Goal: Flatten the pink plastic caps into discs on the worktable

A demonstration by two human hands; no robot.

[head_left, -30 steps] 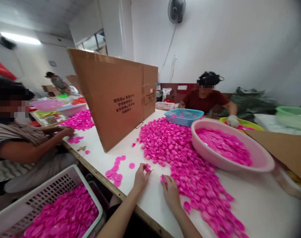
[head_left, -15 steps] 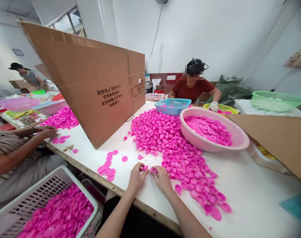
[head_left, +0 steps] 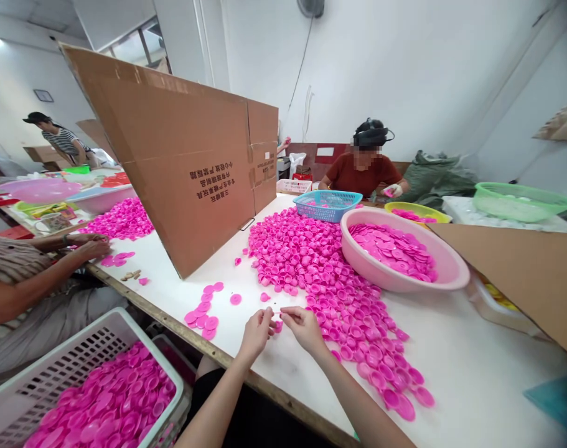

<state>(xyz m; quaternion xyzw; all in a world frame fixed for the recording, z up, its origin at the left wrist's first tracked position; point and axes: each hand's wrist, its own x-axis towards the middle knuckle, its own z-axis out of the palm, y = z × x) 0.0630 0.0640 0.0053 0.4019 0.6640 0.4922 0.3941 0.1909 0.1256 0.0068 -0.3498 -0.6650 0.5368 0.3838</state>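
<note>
My left hand (head_left: 257,333) and my right hand (head_left: 304,328) are raised just over the near part of the white table (head_left: 250,367), fingertips facing each other. Between them shows a thin pink plastic piece (head_left: 277,313), seen edge-on, pinched in my right fingertips. The fingers of my left hand are closed, and what they grip is mostly hidden. A small pink plastic cup (head_left: 278,326) is at my left fingertips; whether it is held or lies on the table I cannot tell. A large heap of similar pink cups (head_left: 306,255) spreads just beyond and right of my hands.
Flat pink discs (head_left: 203,311) lie left of my hands. A pink basin (head_left: 451,274) holds more discs. A standing cardboard sheet (head_left: 171,155) divides the table. A white basket (head_left: 171,367) of pink pieces stands lower left. Co-workers sit across (head_left: 367,171) and at left (head_left: 12,274).
My hands have drawn slightly apart, and a thin pink piece now shows between the fingertips. The co-worker across has lifted a gloved hand from the yellow basin, with something pink in it.
</note>
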